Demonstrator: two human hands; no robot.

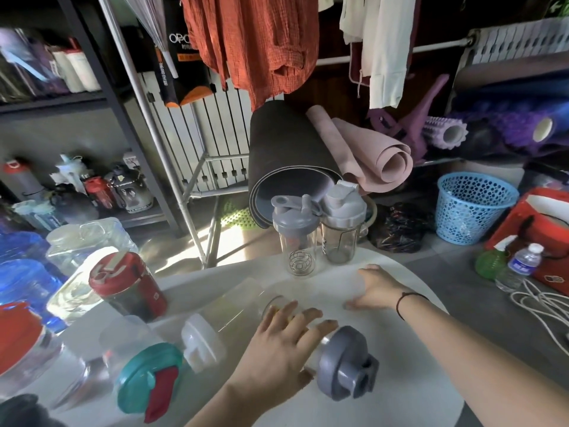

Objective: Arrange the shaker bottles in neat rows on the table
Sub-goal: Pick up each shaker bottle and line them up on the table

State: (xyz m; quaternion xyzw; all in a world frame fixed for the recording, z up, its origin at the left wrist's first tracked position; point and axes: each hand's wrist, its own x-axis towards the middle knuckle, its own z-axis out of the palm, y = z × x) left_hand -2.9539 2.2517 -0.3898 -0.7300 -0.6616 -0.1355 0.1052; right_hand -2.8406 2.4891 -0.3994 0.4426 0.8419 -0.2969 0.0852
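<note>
On white table point(400, 380), scattered shaker bottles point(297, 238)

Left hand point(284, 340) on lying grey-lidded shaker point(341, 362).

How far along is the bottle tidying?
Barely begun. Two grey-lidded shakers stand side by side at the table's far edge. The left hand rests on a lying grey-capped bottle. The red-lidded, white-capped and teal-lidded ones remain scattered.

White round table point(400, 349): 2 grey-lid shakers point(297, 238) upright at far edge, red-lid bottle point(127, 286) left, grey-lid bottle point(341, 362) lying near front.
</note>
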